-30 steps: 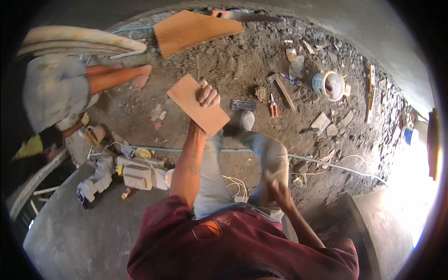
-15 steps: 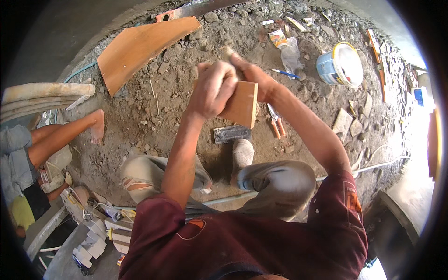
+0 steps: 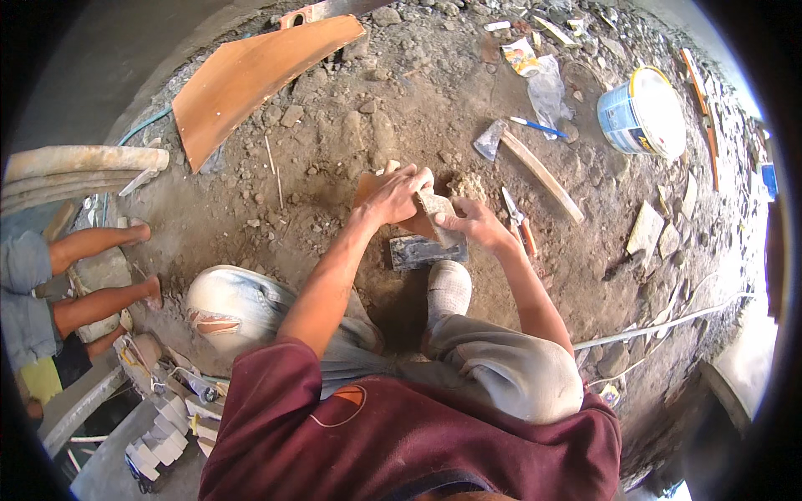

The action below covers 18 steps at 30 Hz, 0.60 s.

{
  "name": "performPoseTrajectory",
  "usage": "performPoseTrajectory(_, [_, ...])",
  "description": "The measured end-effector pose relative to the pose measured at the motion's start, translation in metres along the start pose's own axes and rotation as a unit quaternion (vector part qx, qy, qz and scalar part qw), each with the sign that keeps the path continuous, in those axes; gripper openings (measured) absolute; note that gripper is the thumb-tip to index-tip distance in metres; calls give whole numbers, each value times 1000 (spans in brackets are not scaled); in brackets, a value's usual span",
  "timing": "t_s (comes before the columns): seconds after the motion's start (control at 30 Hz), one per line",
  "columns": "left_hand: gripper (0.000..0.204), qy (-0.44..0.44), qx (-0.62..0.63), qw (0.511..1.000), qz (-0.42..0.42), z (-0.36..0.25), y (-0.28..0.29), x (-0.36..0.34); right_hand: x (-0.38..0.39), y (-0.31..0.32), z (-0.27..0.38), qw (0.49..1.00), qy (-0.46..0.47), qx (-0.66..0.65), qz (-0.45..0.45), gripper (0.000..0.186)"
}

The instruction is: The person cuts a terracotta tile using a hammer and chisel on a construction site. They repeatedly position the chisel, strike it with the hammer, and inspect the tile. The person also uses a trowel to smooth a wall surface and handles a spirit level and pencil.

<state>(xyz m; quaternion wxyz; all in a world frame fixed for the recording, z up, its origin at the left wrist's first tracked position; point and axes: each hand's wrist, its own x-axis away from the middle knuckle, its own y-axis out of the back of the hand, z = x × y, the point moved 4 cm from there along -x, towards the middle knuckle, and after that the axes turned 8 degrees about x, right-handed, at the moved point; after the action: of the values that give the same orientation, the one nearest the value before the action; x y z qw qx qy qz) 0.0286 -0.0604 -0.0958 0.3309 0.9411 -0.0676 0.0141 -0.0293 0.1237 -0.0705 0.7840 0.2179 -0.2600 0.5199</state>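
My left hand (image 3: 399, 199) is closed over the top of a small brown board (image 3: 415, 223), which shows on both sides of it. My right hand (image 3: 481, 226) pinches the board's right end, its thumb against a pale, rough strip (image 3: 436, 207). I cannot tell whether that strip is the board's edge or a separate piece. Just below lies a dark rectangular block (image 3: 409, 252), partly under the board, near my shoe (image 3: 449, 288). Right of my right hand, pruning shears (image 3: 520, 222) with orange handles rest on the dirt. Beyond them lies a wooden-handled hatchet (image 3: 539, 173).
A large brown panel (image 3: 251, 83) and a saw (image 3: 334, 10) lie at the far left. A white bucket (image 3: 642, 113) stands far right, near a blue pencil-like stick (image 3: 537, 127). Another person's bare legs (image 3: 104, 245) are at left. A pale pipe (image 3: 660, 324) crosses the ground at right.
Both hands have come down toward me with the board, which has turned and tilted. My right hand has moved onto its right end. The hatchet now shows on the ground to the right.
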Motion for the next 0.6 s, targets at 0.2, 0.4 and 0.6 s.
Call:
performPoseTrajectory(0.2, [14,1,176,933,-313,5,73,5,-25,-31,-12,966,92,-235,-63,34])
performPoseTrajectory(0.4, [27,141,590,702,-373,36,46,62,-35,-54,14,881,137,-438,-117,28])
performPoseTrajectory(0.6, [15,122,504,724,-454,25,40,47,-31,-62,27,960,149,-197,-132,35])
